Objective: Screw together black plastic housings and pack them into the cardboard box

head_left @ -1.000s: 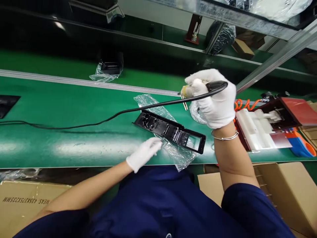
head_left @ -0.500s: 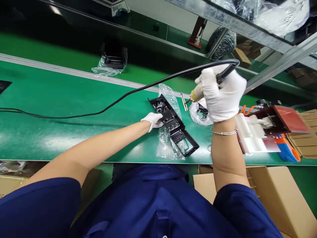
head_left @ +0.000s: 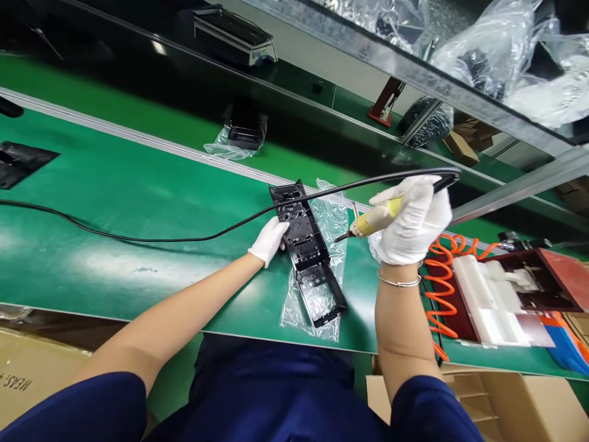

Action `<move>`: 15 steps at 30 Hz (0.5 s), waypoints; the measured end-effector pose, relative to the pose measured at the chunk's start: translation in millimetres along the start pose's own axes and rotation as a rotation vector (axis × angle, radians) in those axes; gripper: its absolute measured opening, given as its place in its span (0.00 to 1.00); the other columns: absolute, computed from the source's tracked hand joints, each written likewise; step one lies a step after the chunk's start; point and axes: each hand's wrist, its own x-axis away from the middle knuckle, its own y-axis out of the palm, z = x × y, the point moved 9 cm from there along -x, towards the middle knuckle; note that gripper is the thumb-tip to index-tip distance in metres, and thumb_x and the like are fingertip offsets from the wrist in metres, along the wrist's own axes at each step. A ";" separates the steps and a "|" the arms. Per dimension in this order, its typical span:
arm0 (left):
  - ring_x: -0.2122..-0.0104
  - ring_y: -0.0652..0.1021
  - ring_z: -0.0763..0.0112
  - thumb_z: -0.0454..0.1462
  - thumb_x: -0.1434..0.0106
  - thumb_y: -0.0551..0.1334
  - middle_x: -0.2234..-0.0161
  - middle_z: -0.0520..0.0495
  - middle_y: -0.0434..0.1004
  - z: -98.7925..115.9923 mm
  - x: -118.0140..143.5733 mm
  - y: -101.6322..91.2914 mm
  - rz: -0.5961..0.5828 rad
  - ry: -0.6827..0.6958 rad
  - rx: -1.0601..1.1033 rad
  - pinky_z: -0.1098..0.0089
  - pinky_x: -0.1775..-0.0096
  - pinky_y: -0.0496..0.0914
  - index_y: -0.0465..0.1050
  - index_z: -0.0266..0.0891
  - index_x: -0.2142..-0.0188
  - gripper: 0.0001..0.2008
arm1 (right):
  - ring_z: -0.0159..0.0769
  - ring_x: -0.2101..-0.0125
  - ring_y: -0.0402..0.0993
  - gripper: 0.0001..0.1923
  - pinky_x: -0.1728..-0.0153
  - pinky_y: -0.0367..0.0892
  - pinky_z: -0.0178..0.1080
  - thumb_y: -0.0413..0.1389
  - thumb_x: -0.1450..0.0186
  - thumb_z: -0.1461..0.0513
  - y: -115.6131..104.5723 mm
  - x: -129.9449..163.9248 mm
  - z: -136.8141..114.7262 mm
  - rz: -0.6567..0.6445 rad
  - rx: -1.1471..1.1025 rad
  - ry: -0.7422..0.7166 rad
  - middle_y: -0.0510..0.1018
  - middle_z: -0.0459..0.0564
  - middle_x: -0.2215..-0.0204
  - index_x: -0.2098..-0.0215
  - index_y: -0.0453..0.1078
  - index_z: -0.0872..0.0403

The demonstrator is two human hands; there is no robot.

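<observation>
The left hand (head_left: 269, 240) presses its fingers flat, not clamped, on the side of the black plastic frame (head_left: 306, 252), which lies on a clear bag (head_left: 322, 270) on the green counter (head_left: 138, 202). The right hand (head_left: 414, 221) has its fingers wrapped tight around a yellow corded tool (head_left: 375, 219). Its thin tip hangs just past the frame, maybe not touching. The step looks like lining up; next the tip must come down gently onto the frame.
</observation>
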 end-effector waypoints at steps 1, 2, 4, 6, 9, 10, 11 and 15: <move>0.81 0.66 0.75 0.45 0.45 0.67 0.75 0.55 0.70 -1.0 0.5 -1.0 0.008 0.015 0.015 0.73 0.81 0.59 0.70 0.40 0.62 0.15 | 0.28 0.81 0.73 0.19 0.79 0.65 0.31 0.56 0.28 0.46 4.6 2.8 3.9 0.013 -0.009 -0.005 0.71 0.39 0.80 0.67 0.67 0.51; 0.80 0.67 0.74 0.45 0.45 0.67 0.74 0.54 0.72 -1.7 1.0 -1.8 0.015 0.025 0.028 0.73 0.80 0.60 0.70 0.40 0.62 0.15 | 0.28 0.81 0.73 0.19 0.79 0.65 0.30 0.55 0.27 0.46 9.0 5.5 7.4 0.025 -0.008 -0.005 0.70 0.39 0.80 0.67 0.67 0.51; 0.77 0.71 0.73 0.44 0.46 0.67 0.70 0.52 0.76 -2.3 1.6 -2.6 0.019 0.034 0.051 0.73 0.78 0.63 0.71 0.39 0.61 0.16 | 0.28 0.81 0.73 0.20 0.79 0.65 0.30 0.54 0.27 0.46 16.5 10.3 12.8 0.053 0.024 0.009 0.70 0.39 0.81 0.68 0.67 0.51; 0.75 0.73 0.71 0.42 0.47 0.68 0.69 0.51 0.77 -2.0 2.1 -3.0 0.012 0.028 0.069 0.73 0.76 0.65 0.72 0.40 0.61 0.15 | 0.28 0.82 0.72 0.20 0.79 0.65 0.31 0.53 0.26 0.47 22.3 14.2 14.9 0.074 0.062 0.022 0.70 0.39 0.82 0.69 0.66 0.51; 0.77 0.71 0.71 0.42 0.47 0.69 0.72 0.52 0.74 -0.4 3.6 -2.3 -0.012 0.009 0.060 0.72 0.77 0.64 0.72 0.40 0.63 0.14 | 0.27 0.83 0.70 0.22 0.78 0.65 0.31 0.51 0.25 0.48 26.5 19.4 14.5 0.105 0.106 0.029 0.71 0.41 0.82 0.71 0.67 0.52; 0.78 0.70 0.71 0.42 0.47 0.69 0.73 0.53 0.73 0.9 4.5 -1.8 -0.019 0.009 0.049 0.72 0.78 0.63 0.72 0.40 0.63 0.13 | 0.27 0.83 0.69 0.22 0.78 0.65 0.31 0.50 0.24 0.48 27.2 21.1 15.0 0.109 0.121 0.035 0.71 0.41 0.82 0.72 0.67 0.52; 0.78 0.69 0.71 0.42 0.47 0.68 0.73 0.53 0.72 2.6 5.4 -1.3 -0.022 0.016 0.039 0.72 0.78 0.63 0.72 0.40 0.63 0.14 | 0.27 0.83 0.69 0.22 0.78 0.65 0.31 0.50 0.24 0.49 27.4 22.8 16.3 0.116 0.139 0.046 0.70 0.41 0.82 0.71 0.67 0.52; 0.73 0.73 0.68 0.43 0.47 0.67 0.69 0.51 0.76 9.9 8.9 -0.9 -0.013 0.061 0.041 0.71 0.75 0.68 0.74 0.39 0.61 0.15 | 0.27 0.83 0.68 0.23 0.77 0.68 0.32 0.48 0.23 0.48 27.5 28.1 28.0 0.123 0.188 0.106 0.67 0.40 0.81 0.71 0.67 0.51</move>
